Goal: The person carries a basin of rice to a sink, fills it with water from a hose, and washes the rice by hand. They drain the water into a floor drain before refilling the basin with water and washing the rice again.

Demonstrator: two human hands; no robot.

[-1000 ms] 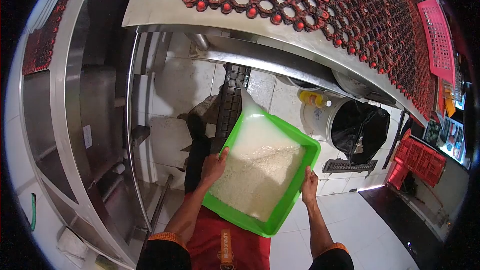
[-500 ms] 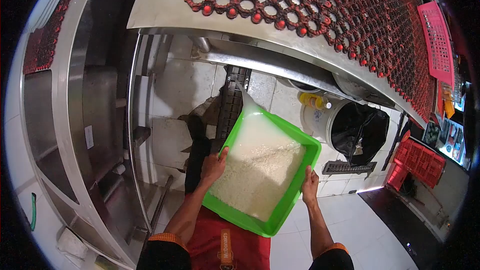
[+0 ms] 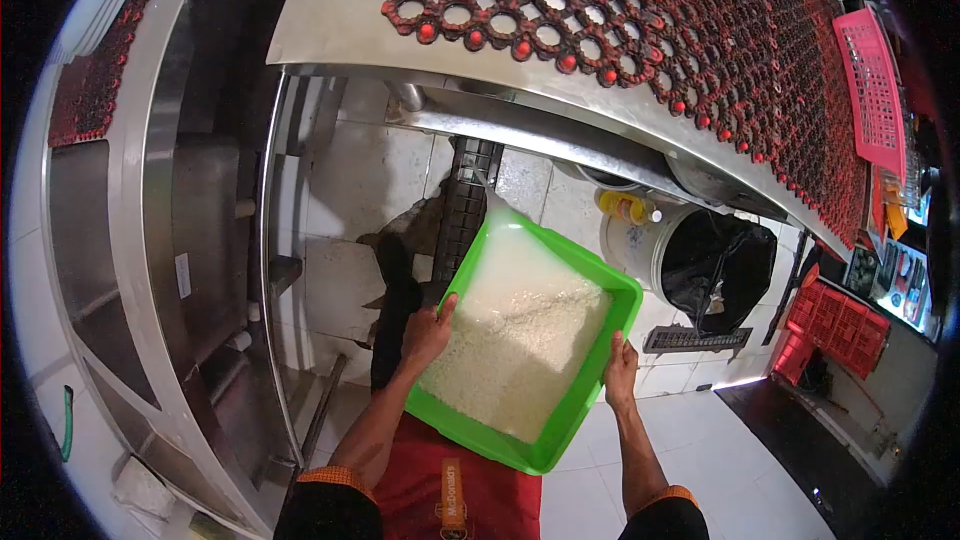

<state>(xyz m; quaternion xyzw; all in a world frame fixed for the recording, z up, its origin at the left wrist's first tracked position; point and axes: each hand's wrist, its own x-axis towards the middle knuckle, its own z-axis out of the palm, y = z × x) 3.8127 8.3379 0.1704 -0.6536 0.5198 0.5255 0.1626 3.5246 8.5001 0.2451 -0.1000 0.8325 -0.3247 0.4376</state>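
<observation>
A square green basin [image 3: 628, 310] is held between my two hands, tilted with one corner toward the floor drain [image 3: 462, 205]. Inside it lies pale rice [image 3: 510, 365], with cloudy white water [image 3: 515, 255] gathered at the far corner. A thin stream of this water runs over that corner onto the drain grate. My left hand [image 3: 428, 335] is closed on the basin's left rim. On the right rim, my right hand [image 3: 620, 365] is closed too, thumb on top of the edge.
Ahead is a steel counter [image 3: 330, 10] with a red and black rubber mat [image 3: 640, 30]. Below it stand a white bucket with a black bag [image 3: 715, 265] and a yellow bottle [image 3: 622, 206]. A pink basket [image 3: 872, 90] and red crate [image 3: 835, 320] are at right; steel equipment [image 3: 205, 240] is at left.
The water stream at the corner has grown thinner and shorter. My hands and the basin hold nearly the same position, while the view has shifted slightly.
</observation>
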